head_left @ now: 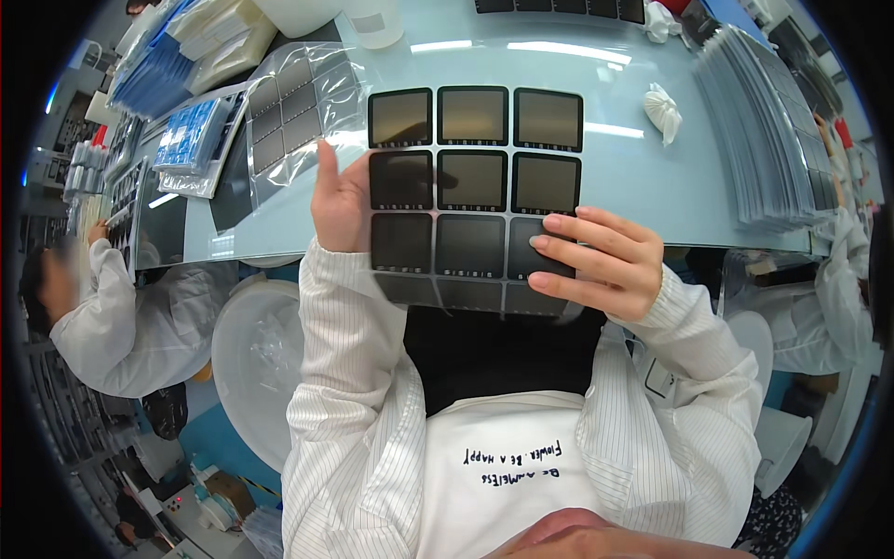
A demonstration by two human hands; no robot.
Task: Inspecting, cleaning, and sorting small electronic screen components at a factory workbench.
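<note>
A clear sheet with rows of dark, glossy square panels [471, 182] is held in front of me, over the near edge of the table. My left hand [337, 210] grips it at the left edge, thumb pointing up beside it and fingers mostly hidden behind. On the right, my right hand [610, 261] holds the lower corner, its fingers spread over the front of a bottom-row panel; the thumb is out of sight. The panels reflect light, and the sheet's lower edge bends toward me.
Left on the glass-topped table [410, 65] lies a clear bag of dark panels [284, 116], near blue-wrapped packs [193, 135]. A tall stack of clear sheets [745, 140] stands right, with crumpled white wrap [662, 114] beside it. A white bin [256, 363] is below left; co-workers sit both sides.
</note>
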